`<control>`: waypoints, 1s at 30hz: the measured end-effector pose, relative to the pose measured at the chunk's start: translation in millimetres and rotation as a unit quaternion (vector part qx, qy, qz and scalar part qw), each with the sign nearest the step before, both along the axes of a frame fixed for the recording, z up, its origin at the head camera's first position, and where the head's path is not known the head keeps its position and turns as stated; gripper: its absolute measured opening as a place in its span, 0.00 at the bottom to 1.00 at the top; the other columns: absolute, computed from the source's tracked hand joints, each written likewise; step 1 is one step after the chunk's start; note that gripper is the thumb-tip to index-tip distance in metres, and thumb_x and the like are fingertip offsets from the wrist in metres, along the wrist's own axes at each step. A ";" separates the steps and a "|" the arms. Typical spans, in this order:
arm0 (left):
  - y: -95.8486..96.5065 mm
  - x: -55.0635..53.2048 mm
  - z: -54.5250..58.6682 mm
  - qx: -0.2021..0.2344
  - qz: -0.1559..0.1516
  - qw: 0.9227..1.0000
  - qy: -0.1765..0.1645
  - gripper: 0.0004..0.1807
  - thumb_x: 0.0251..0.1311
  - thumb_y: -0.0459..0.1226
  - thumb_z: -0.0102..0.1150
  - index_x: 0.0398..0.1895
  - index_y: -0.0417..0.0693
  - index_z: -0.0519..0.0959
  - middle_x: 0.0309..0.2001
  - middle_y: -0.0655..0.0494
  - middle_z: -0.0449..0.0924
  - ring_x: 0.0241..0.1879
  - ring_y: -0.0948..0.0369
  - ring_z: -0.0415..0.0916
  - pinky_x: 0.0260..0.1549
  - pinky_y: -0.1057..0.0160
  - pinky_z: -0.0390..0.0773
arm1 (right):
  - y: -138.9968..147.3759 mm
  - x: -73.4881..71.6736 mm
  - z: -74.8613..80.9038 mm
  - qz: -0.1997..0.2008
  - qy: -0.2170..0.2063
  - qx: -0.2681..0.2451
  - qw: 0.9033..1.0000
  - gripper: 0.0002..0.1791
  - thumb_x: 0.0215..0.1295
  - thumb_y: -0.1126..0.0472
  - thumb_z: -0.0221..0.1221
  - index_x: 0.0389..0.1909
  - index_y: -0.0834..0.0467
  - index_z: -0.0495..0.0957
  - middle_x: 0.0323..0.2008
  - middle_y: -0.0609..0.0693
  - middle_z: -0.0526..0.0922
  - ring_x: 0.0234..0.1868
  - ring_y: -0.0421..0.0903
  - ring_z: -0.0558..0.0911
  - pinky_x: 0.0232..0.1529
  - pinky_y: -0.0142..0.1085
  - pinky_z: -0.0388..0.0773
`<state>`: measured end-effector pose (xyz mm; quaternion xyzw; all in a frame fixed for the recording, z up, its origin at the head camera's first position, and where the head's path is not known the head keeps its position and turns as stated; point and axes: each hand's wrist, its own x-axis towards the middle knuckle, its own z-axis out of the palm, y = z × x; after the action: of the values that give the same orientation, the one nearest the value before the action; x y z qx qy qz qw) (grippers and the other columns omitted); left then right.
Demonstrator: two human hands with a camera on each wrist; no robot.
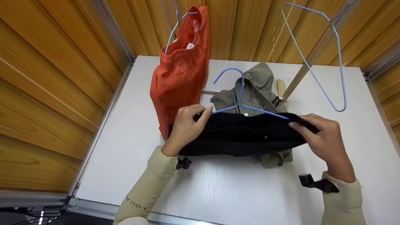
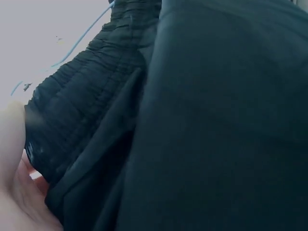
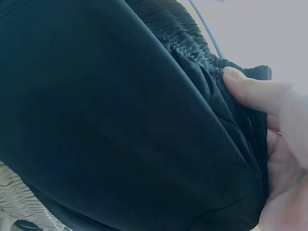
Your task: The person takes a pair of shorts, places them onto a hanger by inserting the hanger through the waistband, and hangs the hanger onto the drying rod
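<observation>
Black pants (image 1: 240, 139) with a gathered elastic waistband (image 2: 72, 91) are stretched sideways between both hands, low over the table. My left hand (image 1: 187, 126) grips the waistband's left end, thumb on top. At the other end, my right hand (image 1: 323, 137) pinches the waistband, its thumb (image 3: 245, 89) pressing on the gathers. A blue wire hanger (image 1: 265, 112) has its arms reaching down into the waist opening, with its hook standing up at the far side. The lower tips of the hanger are hidden by the black cloth.
Behind the black pants, an olive garment (image 1: 262, 75) with an elastic waist lies on the white table (image 1: 125, 150). Orange pants (image 1: 181, 84) hang from another hanger at the back left. To the right, a bare wire hanger (image 1: 341, 62) hangs beside a slanted wooden post (image 1: 298, 75).
</observation>
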<state>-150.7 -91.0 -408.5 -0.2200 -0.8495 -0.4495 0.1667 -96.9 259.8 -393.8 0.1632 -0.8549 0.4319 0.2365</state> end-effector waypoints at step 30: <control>-6.2 1.2 2.7 0.003 0.020 0.998 -0.064 0.28 0.65 0.51 0.56 0.08 0.49 0.67 0.13 0.64 0.51 0.17 0.67 0.56 0.19 0.69 0.53 | 24.8 8.0 8.6 0.112 -0.150 0.132 0.973 0.14 0.56 0.67 0.67 0.42 0.50 0.84 0.41 0.35 0.84 0.40 0.28 0.79 0.43 0.17 0.70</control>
<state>-149.5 -97.2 -405.9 -0.1736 -0.8612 -0.4621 0.1213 -88.8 284.5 -385.3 0.2209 -0.9063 0.3590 0.0322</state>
